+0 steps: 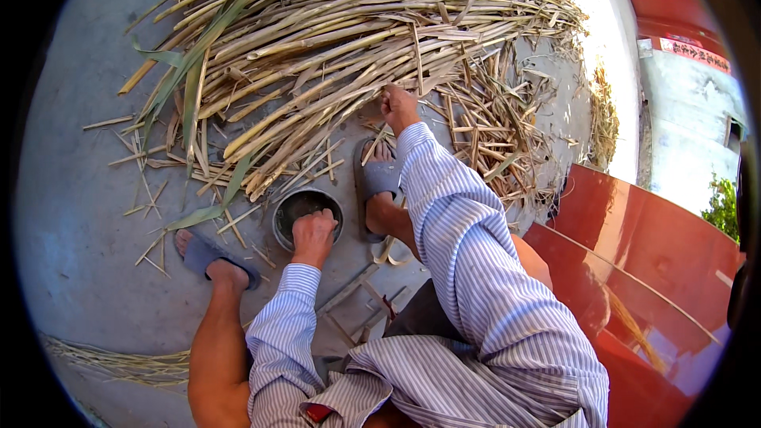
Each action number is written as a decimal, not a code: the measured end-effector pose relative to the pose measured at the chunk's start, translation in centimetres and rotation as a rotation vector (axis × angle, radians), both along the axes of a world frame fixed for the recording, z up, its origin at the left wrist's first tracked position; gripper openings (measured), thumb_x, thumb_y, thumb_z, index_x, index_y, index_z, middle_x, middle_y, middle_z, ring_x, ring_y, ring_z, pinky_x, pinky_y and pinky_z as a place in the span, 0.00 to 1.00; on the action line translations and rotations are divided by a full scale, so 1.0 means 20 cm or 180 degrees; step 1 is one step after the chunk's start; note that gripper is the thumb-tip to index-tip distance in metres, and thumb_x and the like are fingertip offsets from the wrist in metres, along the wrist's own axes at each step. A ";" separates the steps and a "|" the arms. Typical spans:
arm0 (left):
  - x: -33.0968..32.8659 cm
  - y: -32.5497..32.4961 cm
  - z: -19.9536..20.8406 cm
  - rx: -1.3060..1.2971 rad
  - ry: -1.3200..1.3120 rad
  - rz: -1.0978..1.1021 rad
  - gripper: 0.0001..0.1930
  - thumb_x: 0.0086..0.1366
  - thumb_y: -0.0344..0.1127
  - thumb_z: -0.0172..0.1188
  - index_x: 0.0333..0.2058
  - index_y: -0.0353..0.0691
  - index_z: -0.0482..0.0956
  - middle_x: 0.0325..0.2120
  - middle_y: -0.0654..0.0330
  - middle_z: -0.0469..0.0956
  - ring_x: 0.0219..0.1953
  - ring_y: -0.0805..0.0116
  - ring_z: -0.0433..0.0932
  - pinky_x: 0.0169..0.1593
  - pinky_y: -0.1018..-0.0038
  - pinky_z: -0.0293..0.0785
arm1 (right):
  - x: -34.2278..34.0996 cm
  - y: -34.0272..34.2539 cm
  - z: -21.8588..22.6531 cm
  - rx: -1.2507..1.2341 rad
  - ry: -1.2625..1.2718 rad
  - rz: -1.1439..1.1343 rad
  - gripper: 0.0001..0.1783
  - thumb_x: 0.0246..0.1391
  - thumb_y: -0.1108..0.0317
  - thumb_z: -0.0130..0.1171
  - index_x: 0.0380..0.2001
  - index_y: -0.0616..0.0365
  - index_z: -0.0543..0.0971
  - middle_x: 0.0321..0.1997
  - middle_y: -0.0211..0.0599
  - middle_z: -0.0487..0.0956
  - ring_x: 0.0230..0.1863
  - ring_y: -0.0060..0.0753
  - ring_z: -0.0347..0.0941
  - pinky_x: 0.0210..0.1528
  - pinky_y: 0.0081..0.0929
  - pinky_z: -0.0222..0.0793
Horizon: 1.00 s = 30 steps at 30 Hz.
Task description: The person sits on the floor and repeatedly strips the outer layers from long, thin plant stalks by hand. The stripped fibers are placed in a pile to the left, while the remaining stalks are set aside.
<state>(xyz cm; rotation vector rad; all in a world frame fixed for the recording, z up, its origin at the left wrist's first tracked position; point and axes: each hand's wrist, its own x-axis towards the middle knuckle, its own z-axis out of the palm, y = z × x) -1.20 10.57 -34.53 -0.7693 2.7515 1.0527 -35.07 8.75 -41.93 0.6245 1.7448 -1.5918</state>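
A large pile of dry, yellowish reed-like stalks [333,40] lies on the floor before me. My right hand [399,106] reaches to its near edge, with the fingers closed on a dry stalk there. Above a dark round bowl [284,223] between my feet is my left hand [314,233], its fingers curled closed. Whatever those fingers may hold is hidden by the back of the hand. The bowl appears to hold dark liquid, and the hand covers part of its rim. Long green-grey leaves [193,87] lie over the left side of the pile.
Short broken pieces of stalk [491,127] are heaped at the right. My slippered feet stand either side of the bowl. A low wooden frame [349,293] is beneath me. Red panels [634,269] rise at the right, and thin stalks [119,361] lie at lower left.
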 end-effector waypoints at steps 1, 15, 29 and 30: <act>-0.01 -0.01 0.03 -0.0028 -0.0017 0.0019 0.09 0.51 0.35 0.64 0.24 0.39 0.73 0.22 0.52 0.75 0.27 0.52 0.77 0.30 0.59 0.72 | -0.01 0.01 0.02 0.0053 -0.0123 0.0005 0.10 0.54 0.63 0.61 0.26 0.52 0.72 0.18 0.27 0.68 0.16 0.22 0.63 0.14 0.19 0.56; -0.26 -0.41 1.12 -0.2098 0.1434 0.0276 0.18 0.56 0.36 0.62 0.45 0.38 0.75 0.39 0.60 0.77 0.41 0.61 0.74 0.45 0.64 0.65 | 0.14 -0.08 0.78 -0.1586 -0.0231 0.0962 0.14 0.54 0.55 0.65 0.31 0.51 0.75 0.27 0.25 0.76 0.27 0.22 0.74 0.23 0.17 0.68; 0.16 -0.62 1.93 -0.2337 0.0976 0.0386 0.11 0.54 0.43 0.65 0.32 0.44 0.81 0.26 0.61 0.80 0.31 0.62 0.75 0.37 0.66 0.62 | 0.62 -0.09 1.84 -0.1997 -0.0705 0.1671 0.13 0.63 0.59 0.53 0.40 0.58 0.73 0.36 0.34 0.77 0.39 0.31 0.76 0.34 0.25 0.74; 0.19 -0.60 1.97 -0.2256 0.1114 0.0504 0.10 0.54 0.42 0.65 0.32 0.43 0.81 0.25 0.61 0.80 0.30 0.64 0.75 0.37 0.68 0.63 | 0.60 -0.07 1.87 -0.1822 -0.0592 0.1583 0.12 0.63 0.59 0.53 0.40 0.58 0.73 0.35 0.35 0.77 0.38 0.31 0.75 0.33 0.25 0.74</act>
